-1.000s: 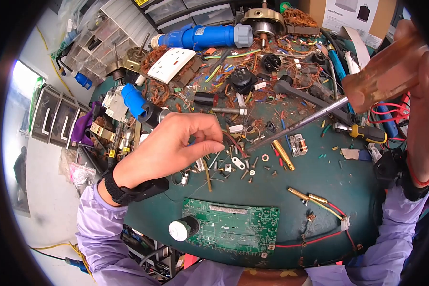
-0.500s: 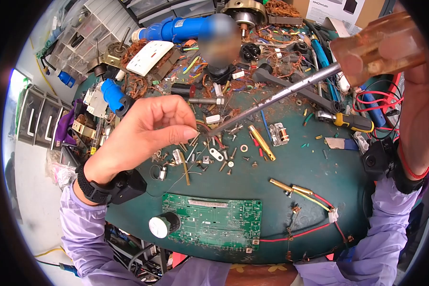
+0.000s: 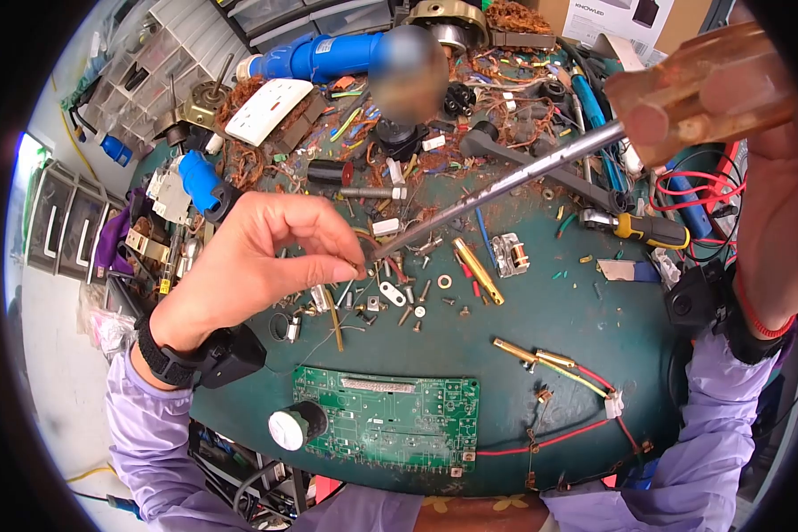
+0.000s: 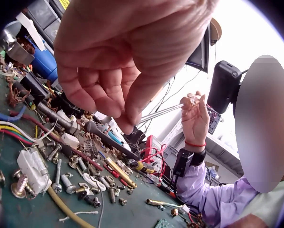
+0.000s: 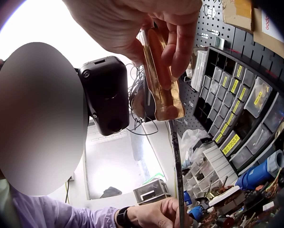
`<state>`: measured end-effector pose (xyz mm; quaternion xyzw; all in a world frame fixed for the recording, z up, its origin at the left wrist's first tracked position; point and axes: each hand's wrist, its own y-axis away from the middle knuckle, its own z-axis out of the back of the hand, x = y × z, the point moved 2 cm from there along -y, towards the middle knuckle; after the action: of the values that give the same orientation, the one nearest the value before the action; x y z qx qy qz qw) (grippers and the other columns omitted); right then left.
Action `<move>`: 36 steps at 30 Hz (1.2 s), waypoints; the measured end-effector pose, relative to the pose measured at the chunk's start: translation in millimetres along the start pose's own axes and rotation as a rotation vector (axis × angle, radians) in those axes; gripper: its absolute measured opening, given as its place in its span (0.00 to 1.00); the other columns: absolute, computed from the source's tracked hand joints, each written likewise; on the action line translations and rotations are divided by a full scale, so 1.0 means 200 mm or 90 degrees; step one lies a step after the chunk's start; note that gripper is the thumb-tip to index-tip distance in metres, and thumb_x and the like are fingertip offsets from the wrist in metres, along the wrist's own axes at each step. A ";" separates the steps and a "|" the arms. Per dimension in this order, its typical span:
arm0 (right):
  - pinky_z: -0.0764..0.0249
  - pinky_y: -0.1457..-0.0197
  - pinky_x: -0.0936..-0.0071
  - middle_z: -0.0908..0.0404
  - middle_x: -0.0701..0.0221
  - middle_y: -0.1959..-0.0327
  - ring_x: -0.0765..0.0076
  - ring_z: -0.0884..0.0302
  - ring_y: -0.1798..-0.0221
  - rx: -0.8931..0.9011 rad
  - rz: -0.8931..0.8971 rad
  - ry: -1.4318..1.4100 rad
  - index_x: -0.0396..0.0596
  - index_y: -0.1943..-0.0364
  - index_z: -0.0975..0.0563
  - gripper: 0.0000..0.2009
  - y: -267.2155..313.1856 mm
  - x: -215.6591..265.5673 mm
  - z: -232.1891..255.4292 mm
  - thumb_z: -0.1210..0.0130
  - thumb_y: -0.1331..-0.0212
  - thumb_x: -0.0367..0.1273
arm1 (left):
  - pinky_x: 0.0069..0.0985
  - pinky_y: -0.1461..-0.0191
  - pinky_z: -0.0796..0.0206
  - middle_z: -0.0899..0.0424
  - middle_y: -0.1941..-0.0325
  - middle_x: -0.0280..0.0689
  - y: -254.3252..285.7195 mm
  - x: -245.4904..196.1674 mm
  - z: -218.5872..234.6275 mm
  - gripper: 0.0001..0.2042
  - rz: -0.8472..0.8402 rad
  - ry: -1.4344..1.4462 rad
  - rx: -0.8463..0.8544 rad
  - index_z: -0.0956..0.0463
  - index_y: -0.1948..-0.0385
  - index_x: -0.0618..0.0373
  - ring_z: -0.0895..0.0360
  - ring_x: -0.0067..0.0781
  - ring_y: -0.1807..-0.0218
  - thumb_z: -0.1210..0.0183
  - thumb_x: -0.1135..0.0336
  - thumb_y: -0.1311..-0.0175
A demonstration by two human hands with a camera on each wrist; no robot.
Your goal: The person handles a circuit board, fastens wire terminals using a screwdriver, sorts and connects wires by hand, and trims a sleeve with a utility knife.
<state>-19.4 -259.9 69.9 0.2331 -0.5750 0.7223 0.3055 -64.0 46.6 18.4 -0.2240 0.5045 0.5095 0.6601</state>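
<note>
My right hand (image 3: 771,146) grips the amber, see-through handle of a long screwdriver (image 3: 523,177), held high at the right of the head view. Its metal shaft slants down and left to my left hand (image 3: 262,253). Thumb and forefinger of that hand pinch together right at the screwdriver's tip, over the bench. Between them a small dark piece (image 3: 359,269) just shows; the fingers hide most of it, and I cannot tell its kind. Below lie loose screws (image 4: 58,175), a white oval plate (image 3: 391,293) and a brass tube (image 3: 478,271).
A green circuit board (image 3: 346,390) with a white-topped cylinder lies at the front. Brass pieces on red wire (image 3: 550,441) lie to its right. Copper scraps, a blue connector (image 3: 319,58), a white socket plate (image 3: 266,111) and a yellow-black tool (image 3: 652,230) crowd the back.
The head view has shifted, so the bench things sit further left. The screwdriver's tip has come closer to my left fingertips, from a small gap to right beside them.
</note>
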 end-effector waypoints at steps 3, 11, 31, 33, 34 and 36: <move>0.25 0.57 0.81 0.22 0.67 0.59 0.79 0.22 0.61 -0.010 0.006 0.009 0.38 0.45 0.30 0.21 -0.01 0.02 -0.01 0.43 0.39 0.35 | 0.17 0.60 0.31 0.16 0.70 0.34 0.00 -0.01 -0.01 0.03 -0.003 0.000 -0.009 0.20 0.70 0.63 0.21 0.19 0.65 0.37 0.80 0.46; 0.26 0.57 0.81 0.22 0.67 0.59 0.79 0.23 0.61 -0.029 0.008 0.059 0.38 0.44 0.30 0.21 -0.05 0.11 -0.11 0.43 0.39 0.35 | 0.15 0.63 0.37 0.23 0.69 0.28 0.01 0.00 -0.03 0.02 0.046 -0.035 -0.010 0.22 0.69 0.61 0.30 0.13 0.68 0.38 0.77 0.42; 0.26 0.56 0.81 0.23 0.68 0.59 0.79 0.23 0.60 -0.085 0.106 0.062 0.38 0.44 0.30 0.21 -0.08 0.25 -0.13 0.45 0.38 0.36 | 0.16 0.59 0.31 0.17 0.68 0.32 0.00 -0.05 -0.10 0.02 0.007 -0.055 0.014 0.24 0.68 0.62 0.21 0.17 0.64 0.40 0.75 0.39; 0.26 0.56 0.81 0.23 0.68 0.59 0.79 0.23 0.60 -0.088 0.115 0.059 0.38 0.44 0.30 0.21 -0.09 0.26 -0.12 0.45 0.38 0.36 | 0.16 0.59 0.31 0.17 0.69 0.32 -0.01 -0.07 -0.10 0.02 0.005 -0.076 0.008 0.24 0.68 0.62 0.22 0.16 0.64 0.40 0.75 0.39; 0.26 0.56 0.81 0.23 0.68 0.59 0.79 0.23 0.60 -0.089 0.118 0.056 0.38 0.44 0.30 0.21 -0.09 0.26 -0.11 0.45 0.38 0.36 | 0.16 0.59 0.32 0.17 0.69 0.31 -0.02 -0.08 -0.10 0.02 -0.002 -0.081 0.008 0.23 0.68 0.62 0.23 0.16 0.65 0.40 0.75 0.39; 0.26 0.56 0.80 0.23 0.68 0.59 0.79 0.23 0.60 -0.087 0.123 0.050 0.38 0.44 0.30 0.21 -0.08 0.26 -0.11 0.45 0.37 0.36 | 0.16 0.60 0.32 0.18 0.70 0.31 -0.03 -0.08 -0.10 0.03 -0.008 -0.085 0.003 0.23 0.69 0.62 0.23 0.15 0.66 0.39 0.75 0.39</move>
<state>-43.2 -227.8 111.8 0.1268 -0.6304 0.7161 0.2716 -66.9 20.8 24.3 -0.1914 0.4593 0.5181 0.6957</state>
